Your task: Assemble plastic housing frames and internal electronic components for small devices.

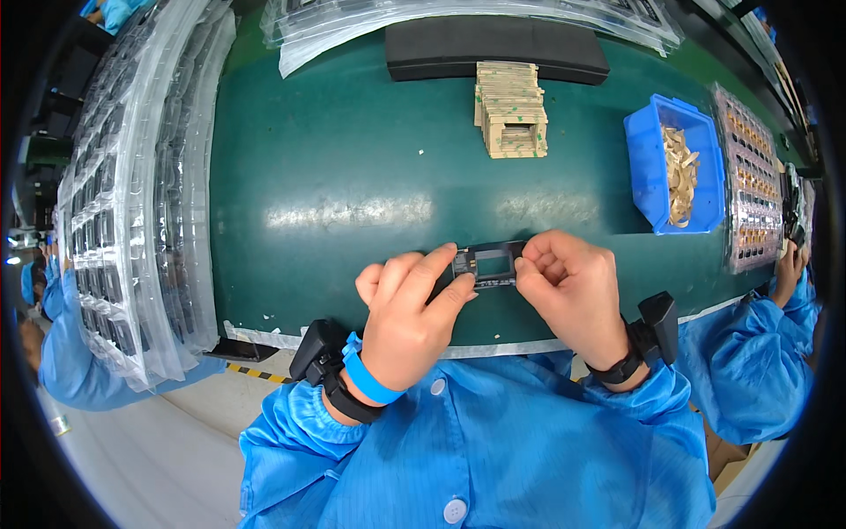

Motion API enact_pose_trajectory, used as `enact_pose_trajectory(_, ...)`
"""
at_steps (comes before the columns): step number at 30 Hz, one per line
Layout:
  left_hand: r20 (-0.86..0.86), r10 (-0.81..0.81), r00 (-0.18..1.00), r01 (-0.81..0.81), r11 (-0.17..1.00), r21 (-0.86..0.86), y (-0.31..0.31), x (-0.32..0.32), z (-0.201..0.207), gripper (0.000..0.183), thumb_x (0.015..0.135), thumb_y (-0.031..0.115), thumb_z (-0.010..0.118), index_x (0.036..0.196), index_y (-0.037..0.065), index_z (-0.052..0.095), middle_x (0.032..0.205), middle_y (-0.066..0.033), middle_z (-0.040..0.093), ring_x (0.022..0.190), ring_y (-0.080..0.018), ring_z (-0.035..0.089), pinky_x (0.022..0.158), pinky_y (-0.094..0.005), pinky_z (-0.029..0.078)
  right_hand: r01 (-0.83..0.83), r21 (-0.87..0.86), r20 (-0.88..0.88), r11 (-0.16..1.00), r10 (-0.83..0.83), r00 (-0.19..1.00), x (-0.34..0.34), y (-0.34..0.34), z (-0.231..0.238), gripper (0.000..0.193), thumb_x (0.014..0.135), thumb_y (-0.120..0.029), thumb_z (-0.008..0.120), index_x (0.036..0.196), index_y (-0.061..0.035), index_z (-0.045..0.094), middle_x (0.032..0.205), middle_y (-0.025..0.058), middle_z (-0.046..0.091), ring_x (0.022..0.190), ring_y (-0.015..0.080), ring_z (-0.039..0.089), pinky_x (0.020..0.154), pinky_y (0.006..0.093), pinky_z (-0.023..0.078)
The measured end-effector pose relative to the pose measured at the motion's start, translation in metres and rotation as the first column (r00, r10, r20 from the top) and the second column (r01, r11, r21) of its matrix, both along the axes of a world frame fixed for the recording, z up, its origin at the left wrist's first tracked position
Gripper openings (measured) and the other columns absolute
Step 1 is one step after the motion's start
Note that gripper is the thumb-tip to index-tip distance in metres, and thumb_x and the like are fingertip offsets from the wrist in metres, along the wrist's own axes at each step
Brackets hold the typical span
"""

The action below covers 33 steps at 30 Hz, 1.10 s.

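Near the front edge of the green table, a small black rectangular part (pixel 465 264) with a window-like opening is between my two hands. My left hand (pixel 407 309) holds its left end, with the thumb below and the forefinger above. At the other end, my right hand (pixel 575 284) pinches the right edge between thumb and curled fingers. Whether those right fingers also hold a thin strip or film cannot be made out. Farther off lies a fanned stack of tan card frames (pixel 508 99) with green marks, touched by neither hand.
A blue bin (pixel 642 172) of tan strips (pixel 679 181) stands at right, beside a clear tray with orange pieces (pixel 753 189). Stacked clear trays (pixel 181 185) line the left. At the back are a black block (pixel 493 46) and more trays (pixel 476 12). Blue-sleeved people (pixel 749 361) flank me.
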<state>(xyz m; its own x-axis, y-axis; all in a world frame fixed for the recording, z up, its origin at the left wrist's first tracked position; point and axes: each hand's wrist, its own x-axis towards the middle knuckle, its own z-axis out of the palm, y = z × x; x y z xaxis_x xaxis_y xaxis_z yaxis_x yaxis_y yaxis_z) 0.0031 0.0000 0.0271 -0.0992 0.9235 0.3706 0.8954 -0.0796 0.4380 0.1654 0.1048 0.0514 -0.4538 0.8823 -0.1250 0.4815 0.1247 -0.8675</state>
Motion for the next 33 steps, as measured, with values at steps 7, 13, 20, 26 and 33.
enact_pose_trajectory(7, 0.033, -0.024, 0.999, 0.025, 1.000, -0.017, 0.0011, -0.0048, -0.0015, 0.031, 0.065, 0.014, 0.082, 0.095, 0.012, 0.074, 0.113, -0.0047, 0.068, 0.095, -0.0209, 0.060, 0.086, -0.0354, 0.034, -0.011, 0.095, 0.044, 0.995, 0.007, 0.999, -0.0006, -0.0031, -0.0006, 0.008, 0.078, -0.003, 0.071, 0.079, -0.0012, 0.064, 0.066, 0.0092, 0.064, 0.054, 0.0174, 0.063, 0.051, 0.0294, 0.050)
enact_pose_trajectory(13, 0.105, -0.016, 0.994, 0.022, 0.998, -0.054, 0.0030, -0.0056, -0.0006, 0.040, 0.066, 0.014, 0.082, 0.105, 0.012, 0.073, 0.111, -0.0039, 0.067, 0.095, -0.0205, 0.059, 0.087, -0.0366, 0.034, -0.008, 0.101, 0.053, 0.995, 0.003, 0.999, -0.0015, -0.0030, -0.0012, 0.008, 0.078, -0.004, 0.071, 0.080, -0.0015, 0.064, 0.068, 0.0101, 0.065, 0.055, 0.0193, 0.064, 0.052, 0.0312, 0.051)
enact_pose_trajectory(20, -0.065, -0.036, 0.997, 0.030, 0.995, -0.093, 0.0007, 0.0000, 0.0007, 0.045, 0.068, 0.012, 0.080, 0.113, 0.011, 0.072, 0.118, -0.0047, 0.062, 0.099, -0.0219, 0.056, 0.088, -0.0379, 0.033, -0.011, 0.104, 0.052, 0.994, 0.006, 0.999, -0.0019, -0.0024, -0.0001, 0.008, 0.078, -0.005, 0.071, 0.081, -0.0015, 0.064, 0.068, 0.0104, 0.065, 0.056, 0.0208, 0.064, 0.053, 0.0320, 0.052)
enact_pose_trajectory(26, -0.127, -0.053, 0.990, 0.040, 0.993, -0.108, 0.0019, 0.0003, 0.0048, 0.046, 0.068, 0.013, 0.080, 0.113, 0.012, 0.072, 0.117, -0.0051, 0.062, 0.099, -0.0219, 0.056, 0.088, -0.0380, 0.032, -0.019, 0.131, 0.072, 0.991, 0.009, 0.997, -0.0017, -0.0019, 0.0003, 0.008, 0.078, -0.006, 0.070, 0.079, -0.0022, 0.063, 0.068, 0.0106, 0.065, 0.057, 0.0227, 0.064, 0.053, 0.0335, 0.051)
enact_pose_trajectory(33, -0.003, -0.033, 0.999, 0.033, 0.999, -0.007, -0.0031, -0.0021, -0.0045, 0.031, 0.073, 0.011, 0.074, 0.104, 0.015, 0.073, 0.117, -0.0075, 0.065, 0.097, -0.0215, 0.058, 0.087, -0.0374, 0.033, -0.029, 0.130, 0.064, 0.991, 0.021, 0.998, -0.0016, -0.0018, 0.0001, 0.008, 0.077, -0.006, 0.069, 0.079, -0.0024, 0.063, 0.069, 0.0118, 0.065, 0.058, 0.0252, 0.065, 0.054, 0.0356, 0.052)
